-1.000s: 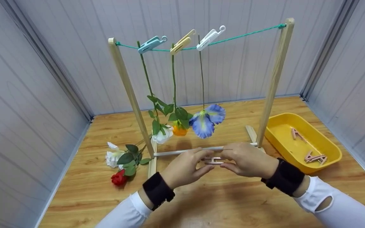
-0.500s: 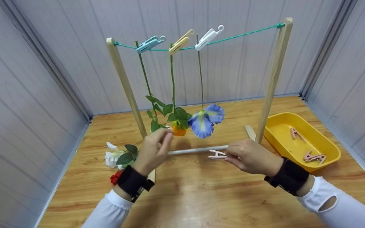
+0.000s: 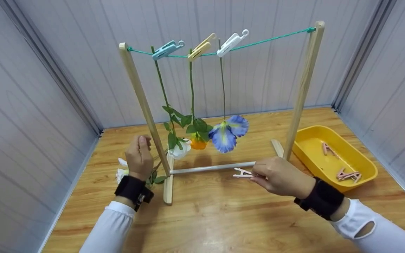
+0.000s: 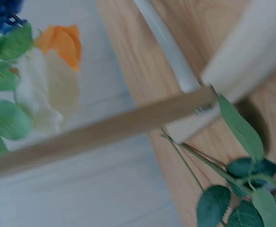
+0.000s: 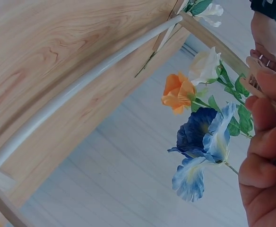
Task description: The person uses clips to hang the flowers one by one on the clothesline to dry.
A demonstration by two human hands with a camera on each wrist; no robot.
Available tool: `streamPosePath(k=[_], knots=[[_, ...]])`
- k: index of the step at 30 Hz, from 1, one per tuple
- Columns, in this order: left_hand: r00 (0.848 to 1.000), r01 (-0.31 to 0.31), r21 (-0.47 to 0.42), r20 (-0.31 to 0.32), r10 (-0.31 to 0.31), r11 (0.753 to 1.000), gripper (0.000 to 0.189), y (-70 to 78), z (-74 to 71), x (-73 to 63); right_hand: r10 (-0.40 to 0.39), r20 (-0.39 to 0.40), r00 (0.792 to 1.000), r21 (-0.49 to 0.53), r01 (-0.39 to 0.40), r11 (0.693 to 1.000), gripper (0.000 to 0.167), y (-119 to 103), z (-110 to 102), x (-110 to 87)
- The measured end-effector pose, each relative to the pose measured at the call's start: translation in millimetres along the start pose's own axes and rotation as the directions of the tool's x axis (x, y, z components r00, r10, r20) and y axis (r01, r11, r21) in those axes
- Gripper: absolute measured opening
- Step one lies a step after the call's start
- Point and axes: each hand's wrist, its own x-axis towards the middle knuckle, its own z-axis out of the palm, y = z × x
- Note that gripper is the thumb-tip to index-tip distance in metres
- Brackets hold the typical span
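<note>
In the head view my right hand [image 3: 281,175] pinches a pink clothespin [image 3: 243,173] by one end, in front of the rack's lower bar. The right wrist view shows the same clothespin [image 5: 254,78] between thumb and fingers. My left hand [image 3: 139,158] is raised just left of the rack's left post, holding nothing, its fingers loosely bent. Below and behind it lie a white flower [image 3: 121,172] and green leaves [image 3: 160,179], partly covered by the hand and wrist. The left wrist view catches those leaves [image 4: 244,127] but no fingers.
A wooden rack [image 3: 141,95] carries a green cord [image 3: 269,40]. Blue, yellow and white clothespins hold a white rose [image 3: 179,149], an orange rose [image 3: 199,143] and a blue iris [image 3: 224,137] upside down. At right stands a yellow bin [image 3: 301,154] with pink clothespins.
My left hand has let go of the clothespin and moved left, past the rack's left post, to above the lying flowers. My right hand keeps the clothespin nearly in place.
</note>
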Motion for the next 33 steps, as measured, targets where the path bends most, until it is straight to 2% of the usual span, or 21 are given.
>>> streamPosePath(k=[4, 6, 8, 10, 13, 17, 20, 21, 22, 25, 27, 30, 32, 33], knots=[[0.991, 0.127, 0.064, 0.028, -0.129, 0.99, 0.032, -16.1, -2.3, 2.9, -0.001, 0.002, 1.0, 0.0, 0.001, 1.0, 0.021, -1, 0, -0.5], [0.973, 0.212, 0.097, 0.066, -0.219, 0.972, 0.033, -23.8, -3.4, 5.1, -0.007, -0.003, 1.0, 0.007, 0.007, 1.0, 0.021, -1, 1, -0.6], [0.941, 0.301, 0.138, 0.116, -0.318, 0.944, 0.033, -30.7, -4.6, 7.3, -0.013, -0.009, 1.0, 0.018, 0.013, 1.0, 0.021, -1, 1, -0.6], [0.89, 0.375, 0.208, 0.191, -0.413, 0.904, 0.031, -36.5, -6.1, 9.1, -0.015, -0.015, 1.0, 0.027, 0.015, 1.0, 0.022, -1, 1, -0.7], [0.785, 0.43, 0.327, 0.325, -0.527, 0.842, 0.03, -44.2, -8.7, 10.9, -0.008, -0.011, 1.0, 0.031, 0.009, 0.999, 0.022, -1, 1, -1.1], [0.661, 0.385, 0.441, 0.481, -0.576, 0.811, 0.028, -54.0, -8.5, 8.0, 0.003, -0.001, 1.0, 0.025, -0.003, 1.0, 0.021, -2, 1, -2.1], [0.583, 0.326, 0.502, 0.561, -0.588, 0.801, 0.027, -59.8, -5.5, 2.6, 0.007, 0.003, 1.0, 0.019, -0.007, 1.0, 0.021, -3, 2, -3.2], [0.552, 0.302, 0.521, 0.587, -0.592, 0.798, 0.027, -61.1, -4.5, 0.7, 0.007, 0.003, 1.0, 0.016, -0.008, 1.0, 0.021, -3, 3, -3.5], [0.529, 0.278, 0.537, 0.607, -0.593, 0.797, 0.025, -62.4, -3.4, -1.2, 0.009, 0.004, 1.0, 0.014, -0.009, 1.0, 0.021, -3, 3, -3.7], [0.477, 0.202, 0.57, 0.653, -0.588, 0.797, 0.015, -64.9, -0.2, -6.0, 0.021, 0.009, 1.0, 0.007, -0.021, 1.0, 0.021, -3, 3, -4.5], [0.45, 0.162, 0.587, 0.672, -0.588, 0.793, 0.01, -65.7, 1.3, -8.6, 0.032, 0.017, 0.999, 0.011, -0.032, 0.999, 0.021, -4, 3, -4.8], [0.432, 0.118, 0.602, 0.685, -0.587, 0.79, 0.022, -68.8, 3.2, -12.3, 0.041, 0.032, 0.999, 0.019, -0.042, 0.999, 0.021, -4, 3, -5.0], [0.437, 0.091, 0.602, 0.692, -0.575, 0.793, 0.02, -72.8, 4.8, -15.2, 0.041, 0.038, 0.998, 0.023, -0.042, 0.999, 0.021, -4, 2, -5.0], [0.462, 0.062, 0.592, 0.696, -0.549, 0.803, 0.017, -83.1, 6.5, -19.9, 0.04, 0.038, 0.998, 0.024, -0.04, 0.999, 0.021, -4, 2, -4.8]])
